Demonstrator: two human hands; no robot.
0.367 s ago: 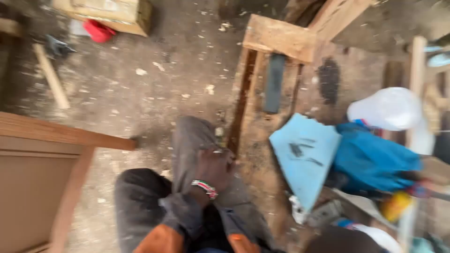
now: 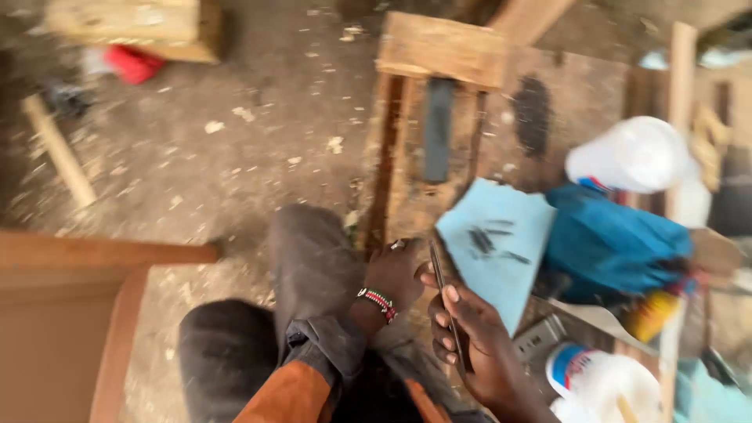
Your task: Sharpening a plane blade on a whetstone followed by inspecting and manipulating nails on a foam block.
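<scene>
Over the knees, both hands close on a thin dark blade (image 2: 448, 309): right hand (image 2: 474, 345) gripping, left hand (image 2: 398, 274) pinching.

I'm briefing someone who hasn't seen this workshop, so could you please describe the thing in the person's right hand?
Start at the light blue sheet on the wooden bench. Just left of its lower corner, the right hand grips a thin dark blade-like strip, next to the left hand. Unlike its neighbours, it is narrow, straight and dark.

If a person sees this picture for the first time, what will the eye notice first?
Probably the two hands at the bottom centre: the right hand holds a thin dark blade, and the left hand, with a beaded bracelet, rests beside it. Next, the light blue sheet with small dark nails, right of the hands.
</scene>
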